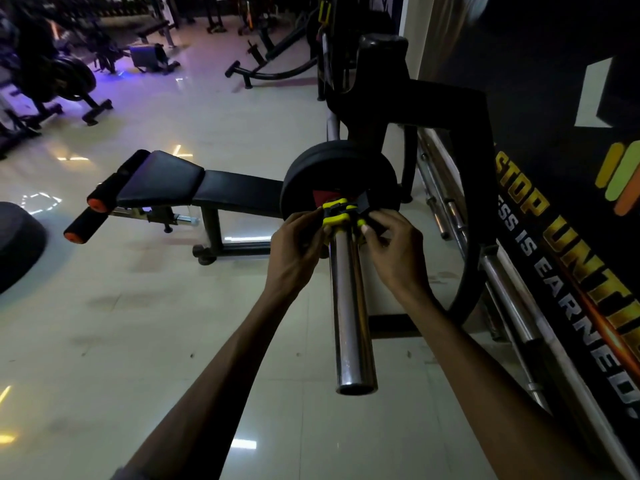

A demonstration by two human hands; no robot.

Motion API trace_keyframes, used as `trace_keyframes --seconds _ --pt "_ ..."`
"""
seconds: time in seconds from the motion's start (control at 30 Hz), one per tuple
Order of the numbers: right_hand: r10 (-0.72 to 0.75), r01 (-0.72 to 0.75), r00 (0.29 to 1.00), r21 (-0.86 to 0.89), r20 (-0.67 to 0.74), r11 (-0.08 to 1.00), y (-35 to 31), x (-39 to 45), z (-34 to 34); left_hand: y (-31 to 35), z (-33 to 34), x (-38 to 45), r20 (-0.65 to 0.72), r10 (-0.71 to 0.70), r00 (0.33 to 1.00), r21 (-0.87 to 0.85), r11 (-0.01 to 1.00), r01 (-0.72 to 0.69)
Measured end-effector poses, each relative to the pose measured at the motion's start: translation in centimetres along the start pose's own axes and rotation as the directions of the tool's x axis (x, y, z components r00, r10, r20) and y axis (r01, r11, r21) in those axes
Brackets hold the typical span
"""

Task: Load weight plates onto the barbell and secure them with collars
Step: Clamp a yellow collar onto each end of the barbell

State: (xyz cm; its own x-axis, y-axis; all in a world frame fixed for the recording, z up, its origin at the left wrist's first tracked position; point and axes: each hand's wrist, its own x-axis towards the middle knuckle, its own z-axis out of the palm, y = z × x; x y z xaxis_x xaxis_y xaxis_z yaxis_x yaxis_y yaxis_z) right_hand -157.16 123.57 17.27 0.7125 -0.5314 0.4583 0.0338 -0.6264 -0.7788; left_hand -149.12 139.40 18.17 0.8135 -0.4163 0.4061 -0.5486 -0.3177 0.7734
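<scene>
A chrome barbell sleeve [349, 306] points toward me, its open end low in the centre. A black weight plate [332, 171] with a red centre mark sits on the sleeve, up against the black rack upright [377, 109]. A yellow and black collar [341, 211] wraps the sleeve just in front of the plate. My left hand [298, 247] pinches the collar's left side. My right hand [394, 247] grips its right side and the black lever. Fingers hide part of the collar, so I cannot tell whether its clamp is latched.
A black padded bench [194, 188] with orange-capped rollers stands left of the plate. Spare chrome bars [450, 209] lean along the wall banner [571, 271] at right. Other machines [62, 81] stand far left on the glossy tile floor.
</scene>
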Motion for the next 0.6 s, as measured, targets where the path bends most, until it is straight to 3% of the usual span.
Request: trace_keyframes --seconds 0.27,0.43,0.6 --pt "-0.032 0.033 0.999 -0.024 0.035 0.999 0.5 1.3 0.9 -1.2 0.4 2.3 0.008 -0.032 0.999 0.038 0.999 0.032" --pt "-0.142 0.182 0.96 -0.153 0.24 0.971 -0.9 2.6 0.7 -1.1 0.2 2.7 0.032 -0.034 0.999 0.075 0.997 0.031" --pt "-0.101 0.161 0.948 -0.182 0.301 0.97 -1.5 3.0 -0.1 -0.3 -0.9 3.0 0.049 0.06 0.997 0.166 0.984 -0.067"
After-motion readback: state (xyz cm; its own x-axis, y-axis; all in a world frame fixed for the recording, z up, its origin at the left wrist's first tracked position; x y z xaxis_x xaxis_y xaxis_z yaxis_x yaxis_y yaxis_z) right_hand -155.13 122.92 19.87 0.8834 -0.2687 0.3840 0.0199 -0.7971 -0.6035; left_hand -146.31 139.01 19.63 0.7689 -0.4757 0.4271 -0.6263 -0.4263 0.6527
